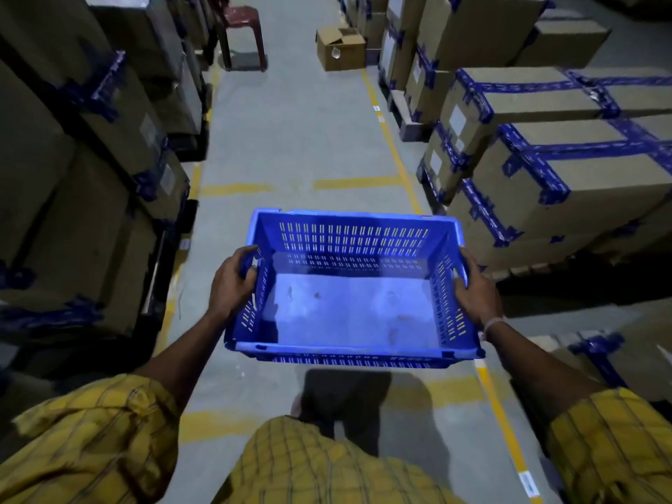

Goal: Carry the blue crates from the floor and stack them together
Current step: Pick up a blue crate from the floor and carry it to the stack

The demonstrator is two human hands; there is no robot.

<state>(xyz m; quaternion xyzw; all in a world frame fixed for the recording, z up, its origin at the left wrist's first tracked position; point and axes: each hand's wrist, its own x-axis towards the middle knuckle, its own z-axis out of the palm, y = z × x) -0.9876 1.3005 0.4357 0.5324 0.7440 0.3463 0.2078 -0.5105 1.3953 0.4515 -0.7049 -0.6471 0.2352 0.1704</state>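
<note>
Item: blue crate (351,307), empty, slotted plastic, likely light and stiff. Left hand (230,281) at 9 o'clock and right hand (476,289) at 3 o'clock are gripping its side handles, each grip clamped on the rim.

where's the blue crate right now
In the head view the blue crate is centre frame, held off the aisle floor, with the left hand and right hand gripping its side handles between the stacked cardboard boxes.

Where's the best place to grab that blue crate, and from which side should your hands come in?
Judging by its shape, grip the blue crate at the handle slots near the top of its two short end walls, one hand from each side. Here the left hand and right hand grip those ends, holding the wide, open-topped crate roughly level.
</note>
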